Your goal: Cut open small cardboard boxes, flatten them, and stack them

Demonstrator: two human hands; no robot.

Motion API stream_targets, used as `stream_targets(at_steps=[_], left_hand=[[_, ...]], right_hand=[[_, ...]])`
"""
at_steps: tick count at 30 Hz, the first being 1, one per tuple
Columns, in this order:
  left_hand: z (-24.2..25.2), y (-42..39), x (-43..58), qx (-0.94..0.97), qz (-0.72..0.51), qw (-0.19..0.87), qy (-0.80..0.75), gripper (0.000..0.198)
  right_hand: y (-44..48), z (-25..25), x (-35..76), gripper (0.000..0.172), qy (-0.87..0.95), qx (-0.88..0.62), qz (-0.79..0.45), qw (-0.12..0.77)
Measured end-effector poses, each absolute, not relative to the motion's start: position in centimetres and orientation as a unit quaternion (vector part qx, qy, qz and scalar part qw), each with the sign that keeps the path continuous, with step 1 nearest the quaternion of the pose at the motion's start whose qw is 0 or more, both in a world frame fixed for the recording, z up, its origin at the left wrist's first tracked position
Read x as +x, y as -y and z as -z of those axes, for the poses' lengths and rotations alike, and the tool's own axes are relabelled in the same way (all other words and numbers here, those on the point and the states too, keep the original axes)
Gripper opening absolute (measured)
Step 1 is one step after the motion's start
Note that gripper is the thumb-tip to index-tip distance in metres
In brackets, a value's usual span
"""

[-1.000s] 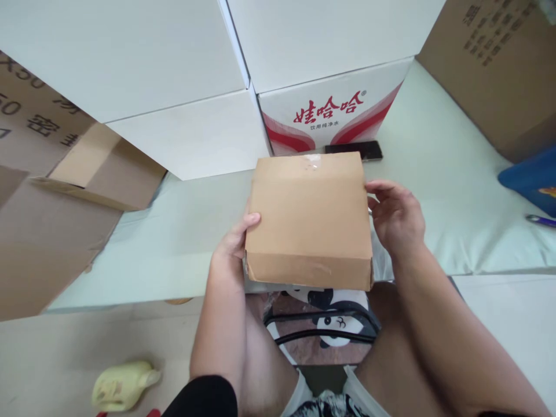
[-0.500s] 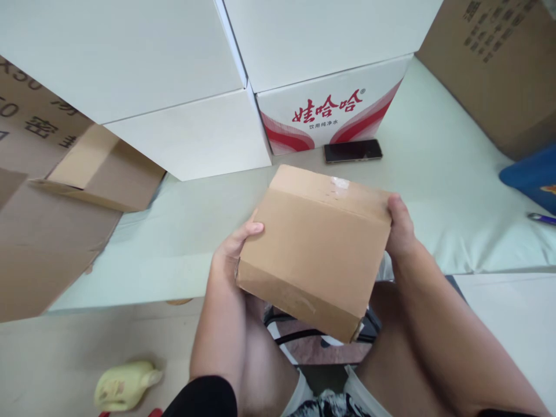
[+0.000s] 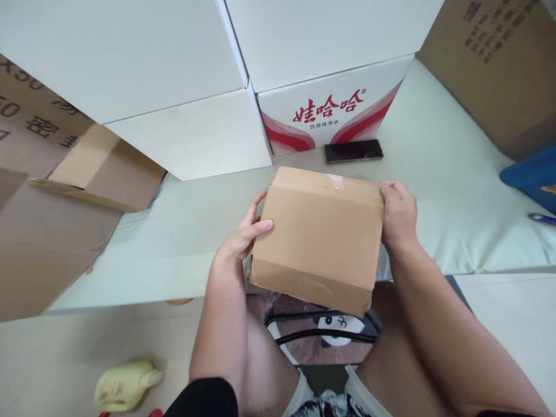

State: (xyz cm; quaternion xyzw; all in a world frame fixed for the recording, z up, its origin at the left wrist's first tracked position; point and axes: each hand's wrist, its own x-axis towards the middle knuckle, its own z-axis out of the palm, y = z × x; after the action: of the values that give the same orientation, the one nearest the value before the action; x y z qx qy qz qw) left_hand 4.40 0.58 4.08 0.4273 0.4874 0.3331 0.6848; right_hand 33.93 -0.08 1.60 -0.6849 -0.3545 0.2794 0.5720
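Observation:
A brown cardboard box (image 3: pixel 319 231) is held in front of me above my lap, a little tilted, with a strip of clear tape on its far side. My left hand (image 3: pixel 243 234) grips its left side, the thumb lying on the top face and the other fingers along the edge. At the far right corner my right hand (image 3: pixel 398 211) is closed on the box, fingers bent over the edge. The underside of the box is hidden.
White cartons (image 3: pixel 191 136) are stacked behind the box, one with red print (image 3: pixel 330 116). A black phone (image 3: pixel 354 150) lies before them. Large brown cartons (image 3: pixel 490 75) stand at both sides. A blue object (image 3: pixel 532 176) and a pen (image 3: pixel 542 218) are at right; a yellow bottle (image 3: pixel 125 385) lies on the floor.
The box has turned slightly and its near edge has risen, uncovering more of the panda-patterned surface below. My right hand's fingers have shifted onto the far right corner.

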Motion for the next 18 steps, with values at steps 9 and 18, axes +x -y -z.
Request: stream_targets(at_steps=[9,18], left_hand=[[-3.2,-1.6,4.1,0.446,-0.327,0.644,-0.529,0.129],[-2.0,-2.6,3.6,0.36,-0.439,0.614,-0.548,0.126]], right_hand=[[-0.1,-1.0,33.9,0.029,0.331,-0.622,-0.4,0.586],[0.2,0.0,33.1,0.067,0.391,-0.476,-0.535,0.577]])
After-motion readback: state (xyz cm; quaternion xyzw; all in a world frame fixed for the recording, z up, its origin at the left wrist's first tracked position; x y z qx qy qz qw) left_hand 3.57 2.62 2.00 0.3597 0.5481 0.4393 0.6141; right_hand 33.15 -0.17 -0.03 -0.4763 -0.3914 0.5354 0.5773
